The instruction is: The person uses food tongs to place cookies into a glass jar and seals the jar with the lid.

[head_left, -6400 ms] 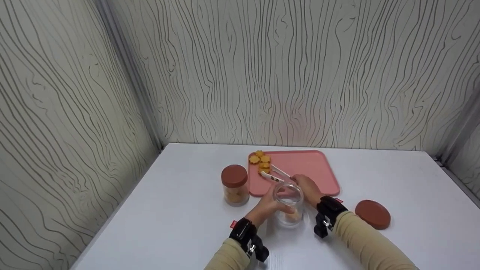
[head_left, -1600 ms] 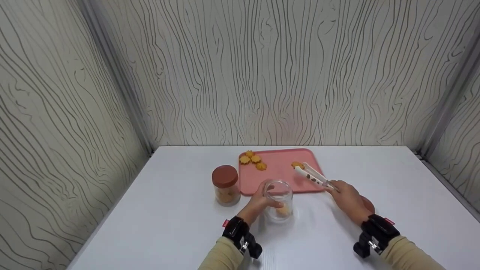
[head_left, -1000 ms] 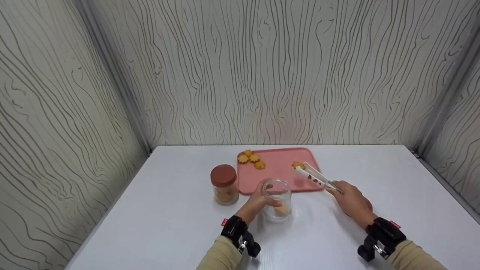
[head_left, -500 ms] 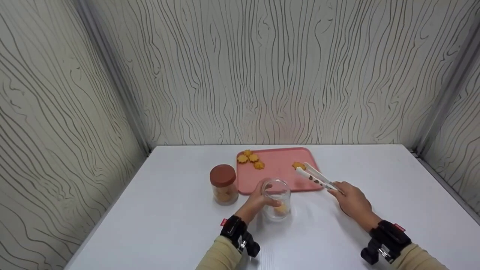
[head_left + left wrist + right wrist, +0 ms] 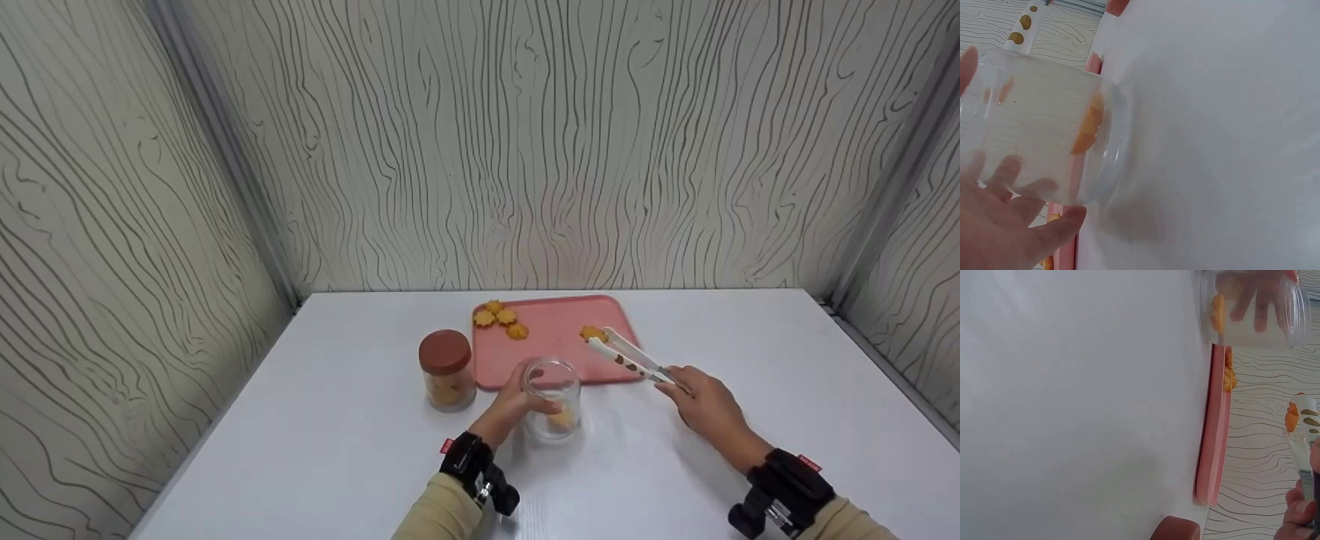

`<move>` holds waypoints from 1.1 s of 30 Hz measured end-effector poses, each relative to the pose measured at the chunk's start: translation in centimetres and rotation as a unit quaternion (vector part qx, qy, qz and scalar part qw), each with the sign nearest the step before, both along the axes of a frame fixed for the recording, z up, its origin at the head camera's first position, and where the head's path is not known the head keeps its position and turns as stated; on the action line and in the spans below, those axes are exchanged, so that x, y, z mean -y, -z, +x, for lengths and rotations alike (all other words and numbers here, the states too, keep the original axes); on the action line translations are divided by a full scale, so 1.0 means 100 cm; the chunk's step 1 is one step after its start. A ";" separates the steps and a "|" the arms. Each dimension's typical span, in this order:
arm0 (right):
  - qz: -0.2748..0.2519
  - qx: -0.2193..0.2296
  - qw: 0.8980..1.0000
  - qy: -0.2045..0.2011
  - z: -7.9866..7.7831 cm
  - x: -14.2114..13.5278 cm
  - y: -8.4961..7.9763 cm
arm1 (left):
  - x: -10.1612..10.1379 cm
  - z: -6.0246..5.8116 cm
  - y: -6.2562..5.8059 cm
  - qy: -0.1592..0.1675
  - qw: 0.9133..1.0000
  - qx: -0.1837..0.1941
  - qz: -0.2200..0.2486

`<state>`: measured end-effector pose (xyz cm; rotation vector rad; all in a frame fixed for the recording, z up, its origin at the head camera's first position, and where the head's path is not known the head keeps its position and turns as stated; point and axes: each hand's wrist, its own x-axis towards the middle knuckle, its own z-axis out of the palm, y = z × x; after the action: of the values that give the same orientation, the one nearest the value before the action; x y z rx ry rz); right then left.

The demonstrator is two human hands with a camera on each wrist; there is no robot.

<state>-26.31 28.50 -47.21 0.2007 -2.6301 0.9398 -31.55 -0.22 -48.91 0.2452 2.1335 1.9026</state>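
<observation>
My left hand [image 5: 517, 401] holds an open clear jar [image 5: 553, 386] upright on the table, thumb across its front and fingers around the far side. One flower-edged cookie [image 5: 1090, 125] shows at the jar's bottom in the left wrist view. To the right, my right hand [image 5: 705, 401] grips white tongs [image 5: 637, 364] with brown spots. Between the tongs' tips is another golden cookie [image 5: 592, 333], raised off the tray, as the right wrist view shows. Several more cookies [image 5: 506, 317] lie at the left end of the pink tray [image 5: 559, 319], behind the jar.
A second jar [image 5: 450, 386] stands left of my left hand, capped with a red-brown lid [image 5: 445, 351] and with cookies inside. A loose red-brown lid [image 5: 1176, 530] lies on the white table [image 5: 315, 442], hidden behind my right hand in the head view. Patterned wall panels [image 5: 465, 150] enclose the table.
The tongs were at the tray's cookies behind the jar; since then my right hand has moved right, lifting one cookie in them. Lately it shifts slightly. My left hand keeps its hold on the jar.
</observation>
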 end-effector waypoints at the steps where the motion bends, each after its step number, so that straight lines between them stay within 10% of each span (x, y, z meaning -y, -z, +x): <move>1: -0.002 -0.001 1.000 -0.001 0.001 0.000 0.000 | 0.000 0.000 0.000 0.000 1.000 0.001 0.002; 33: 0.001 -0.032 0.999 -0.004 0.024 0.010 -0.008 | 0.000 0.002 -0.004 0.002 1.000 0.015 -0.002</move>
<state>-23.91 27.49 -46.42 0.2379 -2.5741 0.9180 -31.32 -0.25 -48.50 0.2194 2.1165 1.8873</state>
